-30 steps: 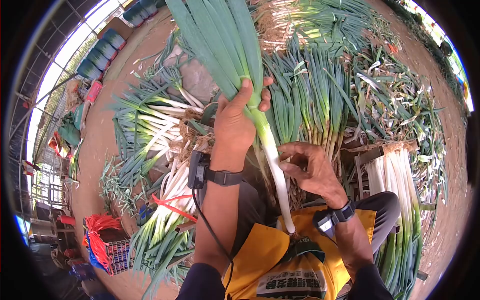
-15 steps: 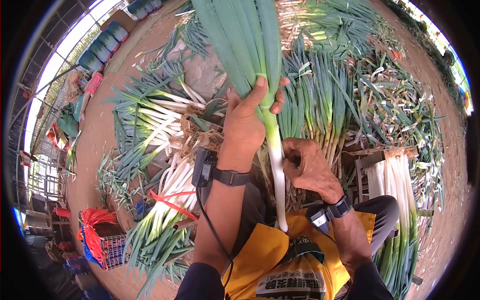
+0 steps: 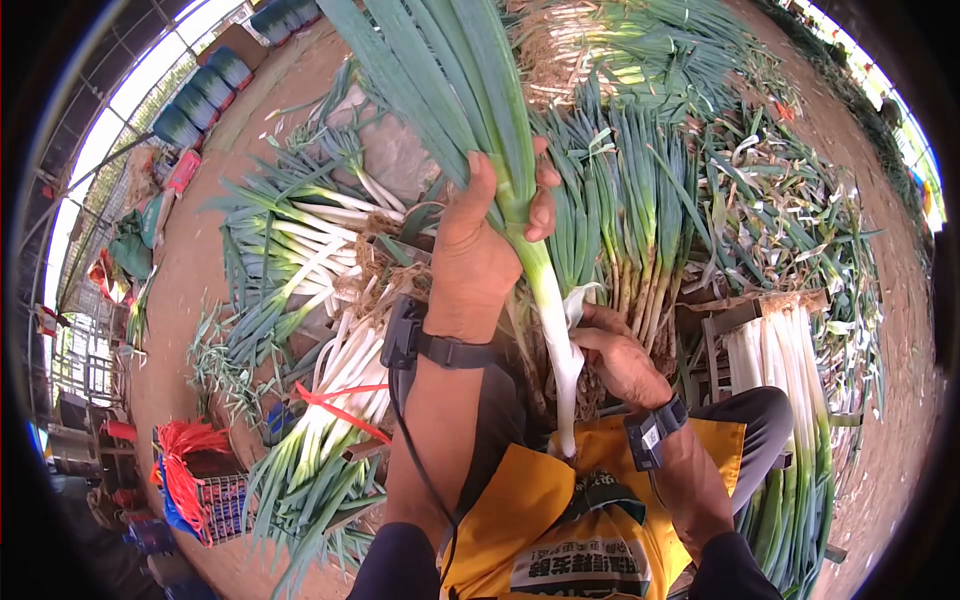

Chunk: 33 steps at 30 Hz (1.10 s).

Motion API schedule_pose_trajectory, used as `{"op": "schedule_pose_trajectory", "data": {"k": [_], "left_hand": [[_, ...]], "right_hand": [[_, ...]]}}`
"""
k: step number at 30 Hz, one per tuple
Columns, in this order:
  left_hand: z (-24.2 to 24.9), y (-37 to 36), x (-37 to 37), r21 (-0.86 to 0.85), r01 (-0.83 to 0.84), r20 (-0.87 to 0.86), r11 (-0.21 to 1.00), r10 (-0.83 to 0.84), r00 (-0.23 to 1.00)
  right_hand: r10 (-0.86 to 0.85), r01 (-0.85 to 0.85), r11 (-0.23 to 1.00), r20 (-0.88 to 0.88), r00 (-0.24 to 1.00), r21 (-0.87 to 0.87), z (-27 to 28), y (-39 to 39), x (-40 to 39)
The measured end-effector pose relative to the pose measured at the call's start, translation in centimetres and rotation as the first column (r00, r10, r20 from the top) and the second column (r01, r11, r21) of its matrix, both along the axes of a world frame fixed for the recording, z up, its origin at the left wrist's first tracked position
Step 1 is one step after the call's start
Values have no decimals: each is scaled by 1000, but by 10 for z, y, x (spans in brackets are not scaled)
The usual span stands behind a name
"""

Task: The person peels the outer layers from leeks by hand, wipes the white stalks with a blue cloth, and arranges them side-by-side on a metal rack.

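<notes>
My left hand is wrapped round a long green onion where its leaves meet the white stalk. The onion slants, with leaves to the upper left and its white end down by the apron. Beside the stalk, my right hand is closed, thumb and fingers pinched against its right side. A loose flap of pale outer skin stands off the stalk just above those fingers. The tips of the right fingers are partly hidden.
Upright green onions stand behind my hands. A stack with white stalks rests on a rack at right, near a heap of peelings. More onions lie left, above a crate with red ties.
The onion and my left hand have shifted slightly left and down, its leaves leaning further left. My right hand has moved lower, and a flap of skin now stands away from the stalk.
</notes>
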<state>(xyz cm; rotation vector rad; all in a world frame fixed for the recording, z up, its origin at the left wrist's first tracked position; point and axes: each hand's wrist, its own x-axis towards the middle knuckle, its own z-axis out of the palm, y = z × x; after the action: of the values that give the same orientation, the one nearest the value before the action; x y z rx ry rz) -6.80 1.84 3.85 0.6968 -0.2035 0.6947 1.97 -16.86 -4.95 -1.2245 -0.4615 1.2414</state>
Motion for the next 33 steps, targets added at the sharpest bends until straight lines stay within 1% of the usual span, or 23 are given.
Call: {"op": "schedule_pose_trajectory", "data": {"k": [1,2,5,6,8,9,10,11,12,13,15,16,17,19,20,21,22,23,25,27,29,30,33], "left_hand": [[-1,2,-1,7,-4,11,1000,4,1000],[-2,4,-1,0,-11,7,1000,11,1000],[1,5,-3,-34,-149,-74,988,146,986],[2,8,-5,-44,-177,-62,983,174,983],[1,18,-14,-65,-230,-37,971,228,973],[1,24,-19,-68,-258,-32,964,257,966],[0,31,-25,-72,-287,-27,955,286,958],[0,37,-30,-76,-317,-22,945,317,948],[0,40,-35,-111,-318,7,942,320,947],[-1,44,-38,-124,-337,14,933,341,940],[-3,51,-45,-147,-376,33,915,385,922],[-4,55,-49,-131,-427,26,895,434,901],[-3,58,-55,-119,-457,24,881,463,886],[1,67,-62,-84,-509,32,856,513,858],[0,69,-64,-50,-534,41,844,536,843],[0,66,-64,-45,-575,7,817,576,817],[1,57,-60,-40,-612,-32,790,611,791],[2,51,-52,-32,-646,-61,763,643,763],[0,45,-39,-43,-630,-118,775,622,774],[-4,40,-24,-33,-628,-180,777,614,769],[-5,32,-16,-90,-621,-229,779,591,774],[-6,30,-14,-100,-614,-245,783,579,778],[-13,31,-12,-129,-589,-315,798,530,787]], "right_hand": [[-46,57,997,-223,974,43,-3,0,-4],[-110,152,984,-347,931,96,-1,1,-6],[-215,406,892,-601,770,202,1,4,-11],[-208,497,856,-785,583,142,6,4,-10],[-68,381,885,-736,673,267,0,-13,0],[2,318,891,-705,710,323,-5,-26,6],[-38,208,948,-561,827,242,-7,-39,9],[13,21,980,-171,985,196,-11,-53,11],[112,-134,988,240,964,76,-15,-66,13],[239,-227,969,594,768,-96,-19,-79,13],[402,-274,915,676,617,-295,-12,-100,7],[469,-295,879,793,389,-375,-34,-121,9],[506,-292,842,852,134,-454,-62,-145,15],[721,-241,669,693,-18,-703,-85,-180,30],[805,-200,562,586,-92,-803,-92,-183,35],[713,-176,700,692,113,-692,-75,-170,35],[578,-116,811,753,314,-574,-38,-146,33],[398,-17,894,777,488,-447,-9,-121,33],[148,113,971,896,419,-213,14,-86,27],[-27,101,995,897,442,-20,30,-51,14],[-218,54,976,913,346,212,14,-18,3],[-228,43,973,921,316,226,12,-5,-2],[-225,102,974,922,314,203,-5,19,-11]]}}
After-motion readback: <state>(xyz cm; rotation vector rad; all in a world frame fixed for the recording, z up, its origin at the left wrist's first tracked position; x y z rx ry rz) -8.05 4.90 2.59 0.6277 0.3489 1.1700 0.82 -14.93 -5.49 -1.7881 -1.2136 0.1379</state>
